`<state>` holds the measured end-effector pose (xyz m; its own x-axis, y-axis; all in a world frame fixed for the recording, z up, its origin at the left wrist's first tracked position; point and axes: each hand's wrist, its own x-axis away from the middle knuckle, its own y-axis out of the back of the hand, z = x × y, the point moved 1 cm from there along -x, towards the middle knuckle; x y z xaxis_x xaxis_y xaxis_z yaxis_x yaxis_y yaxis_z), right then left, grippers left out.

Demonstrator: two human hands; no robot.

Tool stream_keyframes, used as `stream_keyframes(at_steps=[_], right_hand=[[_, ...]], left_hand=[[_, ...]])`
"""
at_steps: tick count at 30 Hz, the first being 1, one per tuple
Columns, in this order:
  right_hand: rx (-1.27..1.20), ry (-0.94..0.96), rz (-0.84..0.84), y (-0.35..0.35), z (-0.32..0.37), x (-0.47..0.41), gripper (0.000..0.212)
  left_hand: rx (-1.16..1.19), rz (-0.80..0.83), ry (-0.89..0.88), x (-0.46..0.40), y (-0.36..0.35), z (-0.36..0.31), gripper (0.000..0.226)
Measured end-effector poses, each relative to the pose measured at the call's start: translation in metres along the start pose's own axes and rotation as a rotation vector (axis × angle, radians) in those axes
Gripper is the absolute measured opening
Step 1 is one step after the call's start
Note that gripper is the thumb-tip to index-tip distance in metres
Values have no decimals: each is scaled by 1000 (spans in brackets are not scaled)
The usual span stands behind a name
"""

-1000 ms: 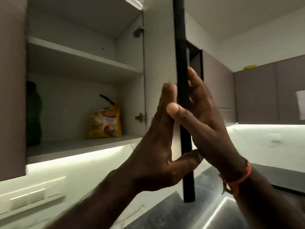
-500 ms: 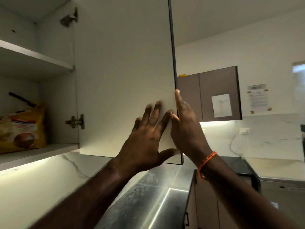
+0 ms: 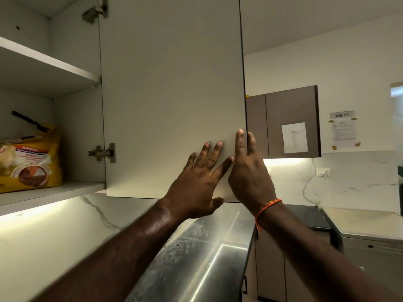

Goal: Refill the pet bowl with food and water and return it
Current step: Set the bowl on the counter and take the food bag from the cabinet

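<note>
A yellow pet food bag (image 3: 28,162) stands on the lower shelf of the open wall cabinet at the far left. The cabinet door (image 3: 172,83) is swung wide open, its pale inner face toward me. My left hand (image 3: 200,177) lies flat on that inner face near the lower right corner, fingers spread. My right hand (image 3: 250,171) holds the door's free edge, thumb on the inside and fingers wrapped behind. No pet bowl is in view.
An empty upper shelf (image 3: 50,62) sits above the bag. Below runs a dark polished counter (image 3: 196,258) with a marble backsplash (image 3: 65,236). Brown wall cabinets (image 3: 283,123) and taped paper notices (image 3: 342,131) are at the right.
The door has swung further open, from edge-on to showing its full inner face. Both hands stayed on it, and my view has turned right, so the bag sits at the left edge.
</note>
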<state>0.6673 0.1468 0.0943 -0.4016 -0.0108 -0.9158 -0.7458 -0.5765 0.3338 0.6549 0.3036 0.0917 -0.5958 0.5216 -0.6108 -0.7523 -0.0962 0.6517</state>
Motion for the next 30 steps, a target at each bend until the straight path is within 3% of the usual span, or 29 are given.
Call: stream_keyframes(at_steps=[6, 9, 14, 20, 24, 30], right_hand=[[64, 40, -183, 5, 29, 8, 76], [-80, 154, -288, 3, 63, 15, 58], [-442, 210, -243, -17, 131, 36, 47], [-664, 240, -126, -58, 228, 66, 79], [-847, 291, -48, -77, 303, 86, 98], [-1053, 334, 126, -101, 404, 98, 110]], left_hand=[[-15, 2, 85, 27, 33, 6, 99], [-16, -76, 132, 57, 59, 18, 94], [-131, -55, 305, 122, 106, 47, 93], [-374, -64, 603, 222, 164, 93, 94], [-579, 37, 800, 286, 201, 122, 99], [-733, 202, 1159, 363, 241, 156, 140]])
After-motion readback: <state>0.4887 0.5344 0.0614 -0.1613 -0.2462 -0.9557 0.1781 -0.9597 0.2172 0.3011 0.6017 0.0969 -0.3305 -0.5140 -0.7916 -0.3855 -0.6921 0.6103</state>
